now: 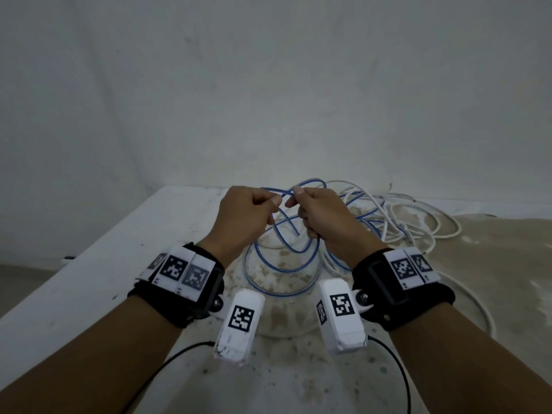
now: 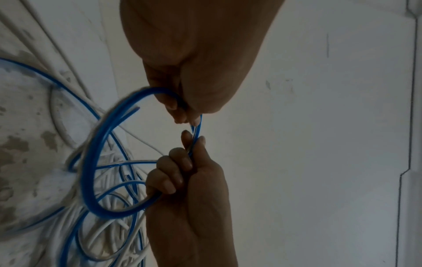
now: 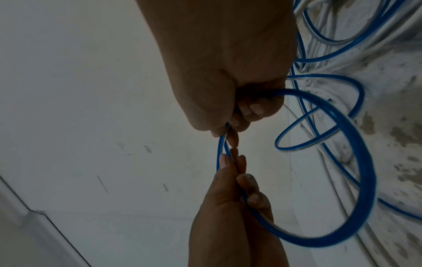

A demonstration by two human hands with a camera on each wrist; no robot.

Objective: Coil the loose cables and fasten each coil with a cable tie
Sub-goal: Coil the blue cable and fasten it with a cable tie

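The blue cable (image 1: 282, 234) is held up over the middle of the counter (image 1: 113, 243), its top loops pinched between both hands while lower turns hang down and rest on the stained surface below. A short stretch of doubled strand runs between the two hands, which are almost touching.

The step in hand is judged to be the forming of the coil. It is best done if each new turn is laid to match the one already held, so that the loops stack evenly. The grip of one hand should be kept firm on the gathered turns while slack is fed by the other. A slight twist given to the strand with each turn would probably let it lie flat instead of springing into figure-eights, as some loose loops seem to do now. No cable tie can be made out in any view, so one would have to be found before fastening.

The cable is thin, glossy and blue with a paler stripe, and it looks springy; its free loops stand open and uneven.

The left hand (image 1: 248, 216) is curled, with thumb and fingers (image 2: 175, 106) clamped on the strand. The right hand (image 1: 321, 218) is likewise closed round the cable, a larger loop being hooked under its lower fingers (image 3: 255, 108).

Farther right, a loose white cable (image 1: 418, 222) lies tangled on the counter, partly mixed with the blue turns.
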